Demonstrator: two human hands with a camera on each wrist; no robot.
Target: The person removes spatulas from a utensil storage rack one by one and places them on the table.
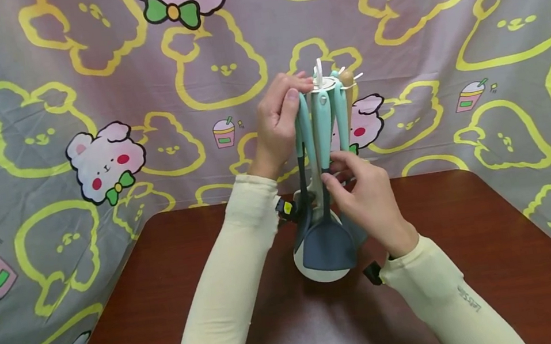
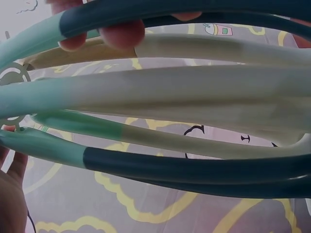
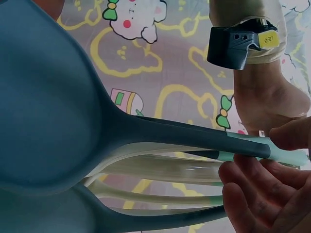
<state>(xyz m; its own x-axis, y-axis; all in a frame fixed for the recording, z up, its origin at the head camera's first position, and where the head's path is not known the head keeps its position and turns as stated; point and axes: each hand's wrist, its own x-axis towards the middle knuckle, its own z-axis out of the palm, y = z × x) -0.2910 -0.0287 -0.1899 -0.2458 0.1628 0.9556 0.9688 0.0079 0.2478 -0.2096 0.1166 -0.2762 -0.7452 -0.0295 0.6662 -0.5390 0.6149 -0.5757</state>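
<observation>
A white utensil rack stands upright on the table, hung round its top with several mint-handled kitchen tools. At that top my left hand holds the rim of the white hanging disc, fingers over it and thumb beside it. My right hand pinches a dark spatula where the mint handle meets the dark shaft; its blade hangs low in front of the rack base. In the right wrist view, thumb and fingers lie on opposite sides of the spatula's shaft. A dark ladle hangs to its left.
A brown table lies under the rack. Close behind it hangs a patterned grey curtain. The other tools crowd round the rack, among them one with a wooden handle. A black wrist camera sits near the ladle.
</observation>
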